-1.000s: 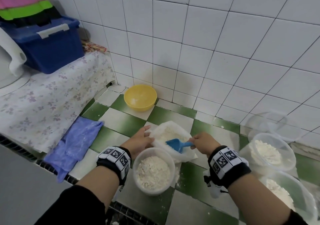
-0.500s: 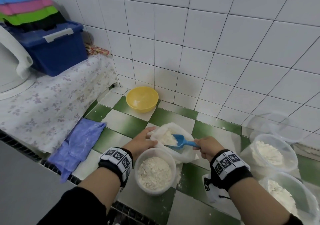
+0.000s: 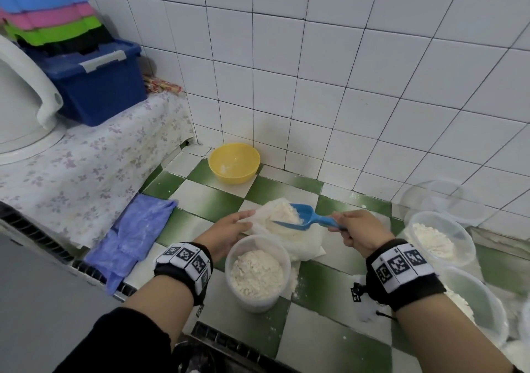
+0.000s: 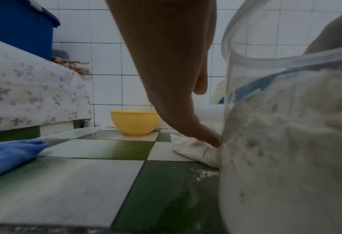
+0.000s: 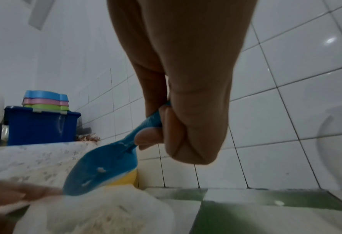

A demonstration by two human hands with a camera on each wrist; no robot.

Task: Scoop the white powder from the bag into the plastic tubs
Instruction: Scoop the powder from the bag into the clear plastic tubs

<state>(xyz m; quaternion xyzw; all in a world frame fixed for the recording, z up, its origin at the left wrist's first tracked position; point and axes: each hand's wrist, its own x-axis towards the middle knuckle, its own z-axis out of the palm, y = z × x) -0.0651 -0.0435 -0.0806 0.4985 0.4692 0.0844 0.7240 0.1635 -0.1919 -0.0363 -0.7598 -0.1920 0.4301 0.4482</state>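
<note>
Left hand (image 4: 172,66) fingers straight, tip pressing bag (image 4: 196,150) beside powder-filled tub (image 4: 286,142); yellow bowl (image 4: 135,122) behind.

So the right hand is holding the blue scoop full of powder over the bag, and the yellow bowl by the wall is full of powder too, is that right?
Not quite. The yellow bowl is nearly empty, with only a dusting inside, as the head view shows. The rest holds: the right hand grips the blue scoop, loaded with powder, over the bag.
</note>
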